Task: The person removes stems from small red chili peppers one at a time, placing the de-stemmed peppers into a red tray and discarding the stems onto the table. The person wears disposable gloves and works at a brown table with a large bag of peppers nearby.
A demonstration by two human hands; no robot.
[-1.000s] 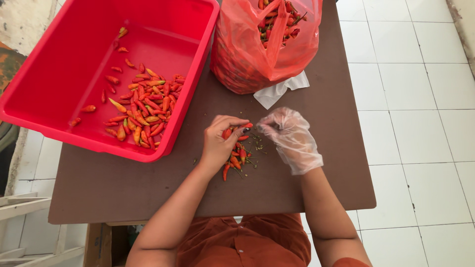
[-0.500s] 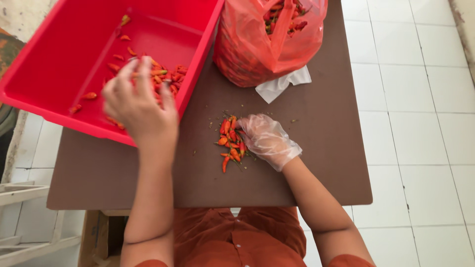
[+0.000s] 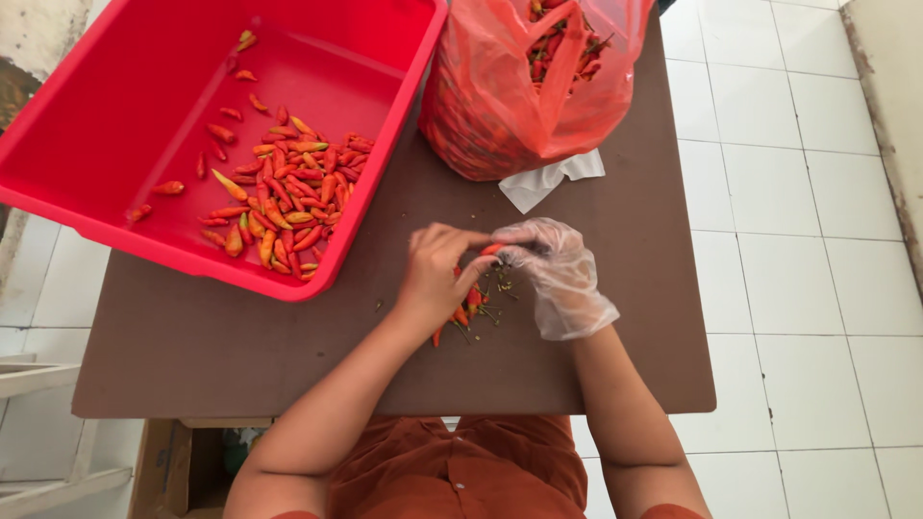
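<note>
Both hands pinch one red chili (image 3: 492, 250) at mid-frame, its long axis running left-right: bare left hand (image 3: 437, 279) and gloved right hand (image 3: 558, 279) (thin clear plastic). A chili pile (image 3: 466, 308) lies beneath on the bench (image 3: 625, 211). The red tub (image 3: 115, 115) sits upper left, the bag (image 3: 510, 96) above. The left hand has returned from the tub.

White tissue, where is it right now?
Head view: the white tissue lies on the brown table, tucked under the red chilli bag, just beyond the gloved right hand.

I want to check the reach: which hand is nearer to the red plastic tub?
Left. The bare left hand lies just right of the red plastic tub; the right hand, in a clear glove, is farther right.
</note>
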